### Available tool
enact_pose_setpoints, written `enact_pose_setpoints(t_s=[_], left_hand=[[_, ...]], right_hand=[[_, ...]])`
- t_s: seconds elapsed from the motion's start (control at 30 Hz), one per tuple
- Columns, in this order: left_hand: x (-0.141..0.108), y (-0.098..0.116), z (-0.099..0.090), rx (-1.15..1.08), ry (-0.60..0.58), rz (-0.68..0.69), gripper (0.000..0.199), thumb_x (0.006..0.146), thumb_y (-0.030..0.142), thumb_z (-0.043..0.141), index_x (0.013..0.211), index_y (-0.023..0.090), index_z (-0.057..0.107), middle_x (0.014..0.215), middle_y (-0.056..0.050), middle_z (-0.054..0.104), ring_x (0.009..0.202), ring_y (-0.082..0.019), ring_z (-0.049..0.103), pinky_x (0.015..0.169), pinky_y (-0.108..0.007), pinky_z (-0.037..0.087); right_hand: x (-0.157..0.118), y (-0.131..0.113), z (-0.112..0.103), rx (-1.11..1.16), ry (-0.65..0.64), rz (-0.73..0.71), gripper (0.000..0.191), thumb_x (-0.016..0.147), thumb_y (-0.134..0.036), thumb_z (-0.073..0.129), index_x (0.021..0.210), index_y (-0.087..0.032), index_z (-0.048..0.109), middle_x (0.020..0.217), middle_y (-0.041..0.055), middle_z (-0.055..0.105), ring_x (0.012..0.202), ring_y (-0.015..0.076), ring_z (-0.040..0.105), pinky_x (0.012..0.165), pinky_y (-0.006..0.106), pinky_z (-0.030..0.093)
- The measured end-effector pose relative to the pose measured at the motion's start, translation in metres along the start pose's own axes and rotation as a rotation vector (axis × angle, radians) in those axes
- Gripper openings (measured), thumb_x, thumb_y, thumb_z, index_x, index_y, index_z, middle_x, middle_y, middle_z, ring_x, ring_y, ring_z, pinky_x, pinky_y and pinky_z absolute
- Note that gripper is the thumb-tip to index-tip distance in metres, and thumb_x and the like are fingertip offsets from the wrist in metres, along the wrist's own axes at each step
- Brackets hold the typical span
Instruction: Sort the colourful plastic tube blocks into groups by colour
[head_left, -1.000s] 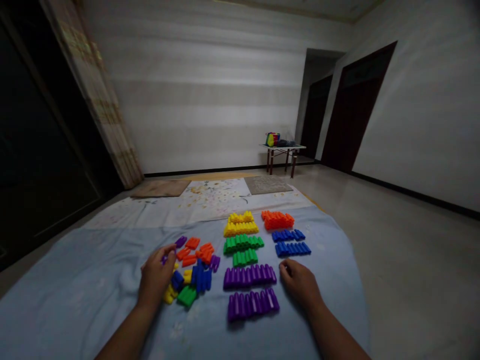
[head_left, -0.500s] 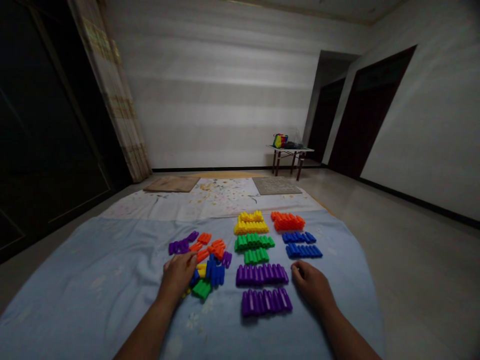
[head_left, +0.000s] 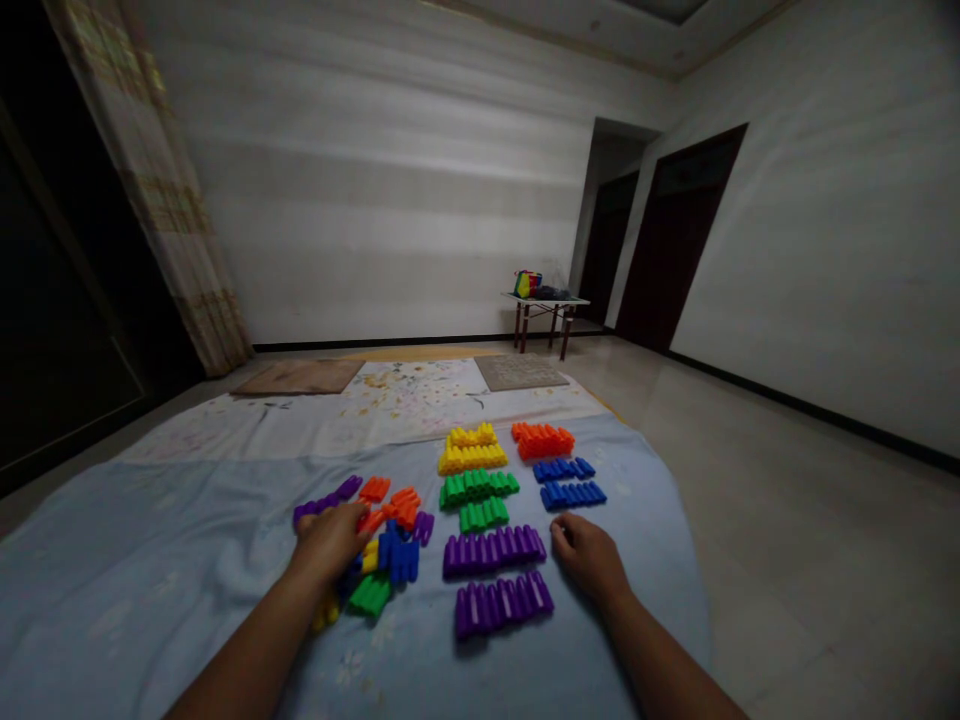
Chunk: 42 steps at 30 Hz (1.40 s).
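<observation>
On the left, my left hand [head_left: 330,540] reaches over a loose pile of plastic toy blocks, its fingers closed at an orange block [head_left: 373,519]. Around it lie purple blocks [head_left: 341,494], blue blocks [head_left: 399,556], a green block [head_left: 371,595] and yellow blocks [head_left: 325,611]. My right hand [head_left: 591,555] rests on the cloth with curled fingers, nothing visible in them. Just left of it run two purple rows [head_left: 495,552] of joined blocks. Beyond them stand green rows [head_left: 480,487], yellow rows [head_left: 472,455], blue rows [head_left: 574,495] and an orange stack [head_left: 543,440].
A blue and white flowered cloth [head_left: 187,520] covers the table. At its far side lie a brown board [head_left: 300,377] and a grey board [head_left: 520,373]. A small side table [head_left: 546,299] with a colourful bag [head_left: 527,284] stands by the wall.
The view has turned right, so everything sits further left. My left hand has shifted slightly within the pile, onto an orange block. My right hand keeps its place beside the purple rows.
</observation>
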<state>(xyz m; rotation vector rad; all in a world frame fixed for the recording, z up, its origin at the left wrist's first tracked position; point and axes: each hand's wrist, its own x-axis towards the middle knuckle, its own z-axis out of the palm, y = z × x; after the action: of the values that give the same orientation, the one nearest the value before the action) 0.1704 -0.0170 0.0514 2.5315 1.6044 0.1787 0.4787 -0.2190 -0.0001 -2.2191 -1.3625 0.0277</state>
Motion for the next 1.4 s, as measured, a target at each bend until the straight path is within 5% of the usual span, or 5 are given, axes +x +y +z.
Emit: enact_pose_setpoints(t_s=[0.27, 0.53, 0.8, 1.13, 1.4], left_hand=[[-0.005, 0.021, -0.014, 0.055, 0.081, -0.025, 0.050, 0.077, 0.037, 0.043, 0.123, 0.016, 0.049, 0.116, -0.014, 0.061, 0.109, -0.028, 0.054, 0.090, -0.043, 0.034], [-0.023, 0.068, -0.004, 0.001, 0.118, 0.086, 0.049, 0.077, 0.041, 0.043, 0.123, 0.023, 0.050, 0.120, -0.011, 0.059, 0.114, -0.026, 0.049, 0.094, -0.042, 0.030], [0.014, 0.074, 0.001, 0.076, 0.124, 0.006, 0.043, 0.076, 0.041, 0.042, 0.112, 0.022, 0.056, 0.104, -0.014, 0.064, 0.102, -0.029, 0.056, 0.083, -0.043, 0.036], [0.065, 0.076, 0.009, 0.085, 0.136, -0.020, 0.045, 0.076, 0.045, 0.041, 0.110, 0.019, 0.055, 0.108, -0.015, 0.064, 0.102, -0.032, 0.056, 0.083, -0.047, 0.036], [0.100, 0.056, 0.026, -0.002, 0.002, -0.057, 0.030, 0.063, 0.045, 0.057, 0.077, 0.019, 0.061, 0.087, -0.012, 0.070, 0.086, -0.030, 0.063, 0.075, -0.041, 0.040]], right_hand=[[0.000, 0.000, -0.002, -0.004, -0.001, 0.002, 0.024, 0.084, -0.026, 0.041, 0.080, -0.019, 0.063, 0.077, 0.0026, 0.067, 0.070, 0.0130, 0.059, 0.062, 0.021, 0.032], [0.000, 0.004, 0.002, 0.009, 0.003, -0.006, 0.023, 0.084, -0.027, 0.041, 0.081, -0.020, 0.063, 0.078, 0.0023, 0.066, 0.072, 0.0135, 0.059, 0.063, 0.022, 0.032], [-0.002, -0.001, -0.003, 0.010, -0.001, 0.010, 0.022, 0.084, -0.025, 0.041, 0.080, -0.019, 0.062, 0.078, 0.0027, 0.067, 0.073, 0.0133, 0.058, 0.064, 0.021, 0.032], [-0.001, -0.002, -0.002, 0.042, 0.018, -0.001, 0.023, 0.084, -0.025, 0.040, 0.078, -0.020, 0.061, 0.076, 0.0021, 0.066, 0.069, 0.0134, 0.058, 0.063, 0.022, 0.034], [0.002, 0.004, 0.005, 0.067, 0.002, -0.005, 0.023, 0.085, -0.025, 0.038, 0.076, -0.020, 0.059, 0.074, 0.0020, 0.065, 0.070, 0.0147, 0.059, 0.064, 0.023, 0.035]])
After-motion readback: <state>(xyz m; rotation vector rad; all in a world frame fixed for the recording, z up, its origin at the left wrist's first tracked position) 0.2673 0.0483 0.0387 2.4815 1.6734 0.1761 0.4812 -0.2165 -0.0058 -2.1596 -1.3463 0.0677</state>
